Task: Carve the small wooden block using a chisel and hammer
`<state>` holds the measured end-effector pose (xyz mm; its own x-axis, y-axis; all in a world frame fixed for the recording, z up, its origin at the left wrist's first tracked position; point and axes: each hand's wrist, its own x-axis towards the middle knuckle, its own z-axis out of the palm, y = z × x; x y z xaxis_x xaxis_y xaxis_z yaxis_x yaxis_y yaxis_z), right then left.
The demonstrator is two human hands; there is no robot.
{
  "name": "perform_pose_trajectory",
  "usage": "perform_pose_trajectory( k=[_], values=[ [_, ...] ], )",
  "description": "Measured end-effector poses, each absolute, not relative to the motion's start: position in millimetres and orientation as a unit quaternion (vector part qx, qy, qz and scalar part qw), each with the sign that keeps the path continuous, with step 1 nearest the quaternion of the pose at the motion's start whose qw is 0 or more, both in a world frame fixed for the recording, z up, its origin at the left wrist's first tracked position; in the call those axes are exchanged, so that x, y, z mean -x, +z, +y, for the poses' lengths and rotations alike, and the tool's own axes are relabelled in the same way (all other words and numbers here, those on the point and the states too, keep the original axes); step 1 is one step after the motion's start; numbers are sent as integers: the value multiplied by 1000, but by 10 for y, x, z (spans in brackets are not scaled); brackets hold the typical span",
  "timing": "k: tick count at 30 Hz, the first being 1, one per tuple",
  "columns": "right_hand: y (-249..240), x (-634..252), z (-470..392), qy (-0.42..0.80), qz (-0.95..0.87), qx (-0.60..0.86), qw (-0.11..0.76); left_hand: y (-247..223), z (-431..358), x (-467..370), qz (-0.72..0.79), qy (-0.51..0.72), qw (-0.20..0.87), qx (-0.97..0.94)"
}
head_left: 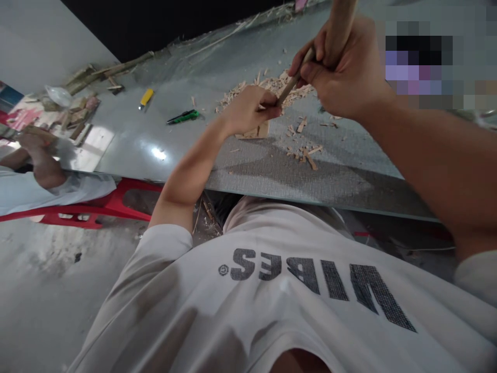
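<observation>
Near the upper centre of the frame, the right hand [349, 75] is gripping a thick wooden rod [339, 26] and a thin stick [290, 89]; the left hand [246, 111] is closing around the stick's lower end, a wood block [254, 131] lying just beneath on the counter [135, 134].

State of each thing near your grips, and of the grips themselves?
Left grip: closed on thin stick's lower end.
Right grip: closed on thin stick and thick stick.
Thin stick: slanted.
Thick stick: slanted.
Block: flat, partly covered.
Shavings: heaped and scattered.
Yellow cutter: lying, blade unclear.
Green cutter: lying, blade unclear.
</observation>
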<state>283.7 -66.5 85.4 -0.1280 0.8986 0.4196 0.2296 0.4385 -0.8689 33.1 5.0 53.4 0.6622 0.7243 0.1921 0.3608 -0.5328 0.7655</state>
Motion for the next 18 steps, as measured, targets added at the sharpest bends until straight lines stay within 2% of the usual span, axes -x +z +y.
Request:
perform_pose_trajectory(
  k=[8,12,14,18],
  values=[
    [948,-2865,-701,310,-684,414,515,543,30,-364,282,231,400,-841],
    [993,-3304,-764,266,-708,424,499,632,-90,-355,294,232,387,-843],
    [949,-3570,-828,275,-709,460,458,650,-118,-360,300,234,383,-841],
    [783,-3941,-1038,244,-692,493,468,614,-71,-385,324,238,369,-838]
  ],
)
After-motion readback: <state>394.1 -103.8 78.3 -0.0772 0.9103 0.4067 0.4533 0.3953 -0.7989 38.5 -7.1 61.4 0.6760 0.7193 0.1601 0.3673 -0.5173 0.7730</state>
